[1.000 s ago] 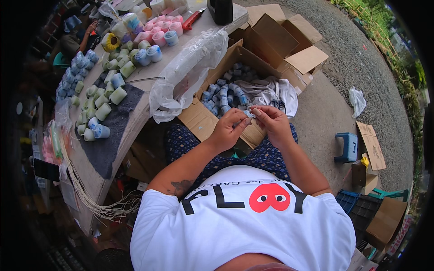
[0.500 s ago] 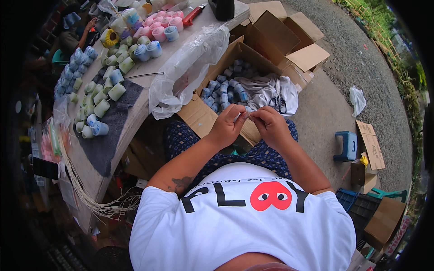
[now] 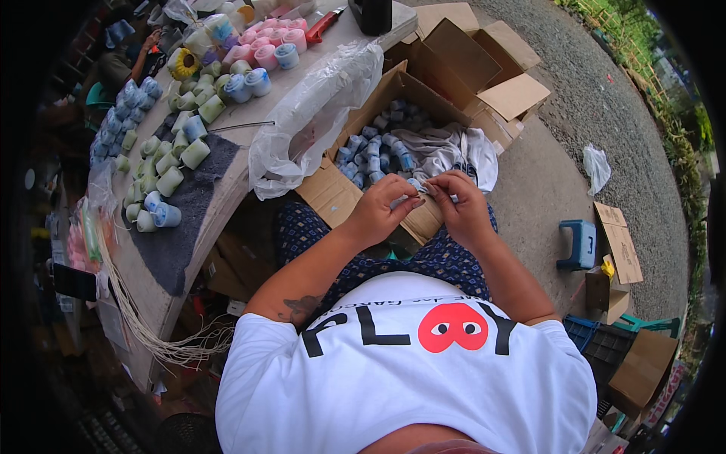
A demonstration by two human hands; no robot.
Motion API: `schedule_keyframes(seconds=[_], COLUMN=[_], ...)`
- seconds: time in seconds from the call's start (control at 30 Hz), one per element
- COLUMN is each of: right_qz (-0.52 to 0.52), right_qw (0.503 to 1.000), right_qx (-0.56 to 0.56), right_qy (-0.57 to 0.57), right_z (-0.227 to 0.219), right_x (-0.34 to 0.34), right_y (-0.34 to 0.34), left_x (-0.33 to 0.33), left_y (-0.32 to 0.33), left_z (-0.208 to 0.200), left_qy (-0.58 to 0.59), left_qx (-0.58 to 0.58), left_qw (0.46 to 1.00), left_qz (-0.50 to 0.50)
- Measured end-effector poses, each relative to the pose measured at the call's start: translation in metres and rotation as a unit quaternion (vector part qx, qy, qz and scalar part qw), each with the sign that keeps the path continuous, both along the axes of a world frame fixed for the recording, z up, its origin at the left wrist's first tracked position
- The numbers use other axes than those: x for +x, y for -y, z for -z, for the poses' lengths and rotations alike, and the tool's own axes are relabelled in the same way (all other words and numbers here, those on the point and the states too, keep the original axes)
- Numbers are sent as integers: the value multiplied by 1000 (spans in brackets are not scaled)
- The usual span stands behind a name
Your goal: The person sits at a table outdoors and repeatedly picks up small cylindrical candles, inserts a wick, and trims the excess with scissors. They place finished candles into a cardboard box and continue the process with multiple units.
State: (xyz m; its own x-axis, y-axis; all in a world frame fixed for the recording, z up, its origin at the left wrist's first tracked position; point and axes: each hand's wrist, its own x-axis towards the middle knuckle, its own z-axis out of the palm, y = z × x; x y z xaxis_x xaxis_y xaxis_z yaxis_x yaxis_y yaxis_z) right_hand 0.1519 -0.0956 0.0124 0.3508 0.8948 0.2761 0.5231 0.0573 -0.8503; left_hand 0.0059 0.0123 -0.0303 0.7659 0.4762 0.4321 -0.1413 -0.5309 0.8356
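Over the near edge of an open cardboard box point(image 3: 327, 185), my left hand point(image 3: 384, 208) and my right hand point(image 3: 460, 208) are close together, fingertips pinched. A small pale-blue bit point(image 3: 415, 184) shows between them. Fingers cover most of it, and whether it is held or lies behind them is unclear. Just beyond, the box holds many blue-and-white wax cylinders, apparently candles point(image 3: 373, 155). A crumpled whitish cloth point(image 3: 431, 147) lies in the box beside them, partly behind my right hand.
On the table point(image 3: 231, 185) at left stand green candles point(image 3: 170, 180), pink candles point(image 3: 266, 57) and a dark cloth point(image 3: 189, 227). Clear plastic point(image 3: 318, 113) drapes over its edge. White strings point(image 3: 162, 344) hang at lower left. A blue stool point(image 3: 578, 244) stands on the ground at right.
My fingertips have moved slightly apart, and my right hand has shifted a little to the right and up. The scissors handles on the cloth are now mostly behind it.
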Motion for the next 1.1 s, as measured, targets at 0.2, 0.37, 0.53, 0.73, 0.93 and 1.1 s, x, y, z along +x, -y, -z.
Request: schedule_keyframes(seconds=[0.2,0.37,0.53,0.73,0.93,1.1], right_qz=[-27,-139,-193,-151,-77,-18], right_qw=[997,969,930,948,994,998], right_qx=[-61,-150,-106,-138,-58,-48], right_qy=[44,-138,-294,-245,49,43], right_z=[2,9,23,19,11,12], right_x=[4,9,19,17,6,-5], right_y=[2,-2,-9,-10,-10,-8], left_x=[2,9,16,18,19,21], left_y=[-12,-21,-8,-3,7,8], left_z=[-1,10,22,32,18,18], left_qy=[42,38,20,8,4,20], left_qx=[55,-67,-302,-313,-338,-316], left_qw=[997,996,947,946,939,948], left_qz=[-32,44,106,81,59,25])
